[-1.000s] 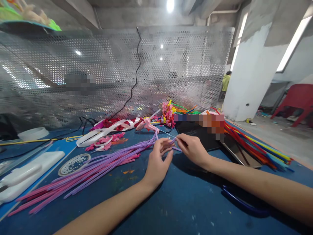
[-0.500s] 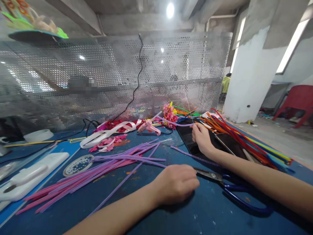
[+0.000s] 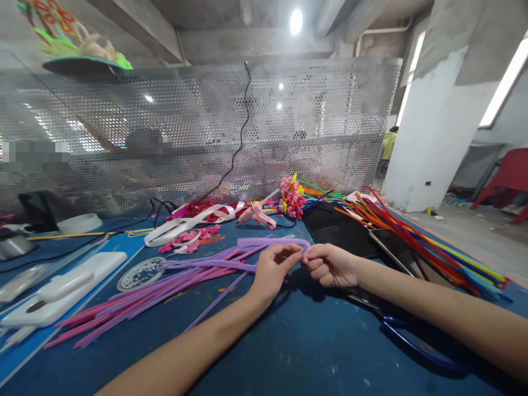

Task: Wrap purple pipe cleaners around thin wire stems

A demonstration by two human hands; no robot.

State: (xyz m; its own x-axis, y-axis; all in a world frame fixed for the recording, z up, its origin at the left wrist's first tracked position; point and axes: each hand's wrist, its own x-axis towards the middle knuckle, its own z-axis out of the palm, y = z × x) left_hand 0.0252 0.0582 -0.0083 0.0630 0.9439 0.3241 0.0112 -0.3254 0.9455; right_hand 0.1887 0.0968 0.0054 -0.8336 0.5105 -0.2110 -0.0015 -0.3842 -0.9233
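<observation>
My left hand [image 3: 272,272] and my right hand [image 3: 330,265] meet above the blue table [image 3: 289,352], both pinching one folded purple pipe cleaner [image 3: 272,242] that bends into a loop to the left of my fingers. A spread of purple and pink pipe cleaners [image 3: 165,280] lies on the table just left of my left hand. Blue-handled scissors [image 3: 412,344] lie under my right forearm, partly hidden.
A bundle of orange, red, yellow and blue pipe cleaners [image 3: 416,239] lies at the right over a black mat [image 3: 334,225]. A pink glue gun [image 3: 258,215], white ribbon [image 3: 190,220], a round bead lid [image 3: 140,273] and white trays [image 3: 58,291] sit left. A perforated metal screen [image 3: 206,132] stands behind.
My right hand came back from the far black mat with a purple pipe cleaner. My left hand rose off the table near the scissors and joined it in a pinch.
</observation>
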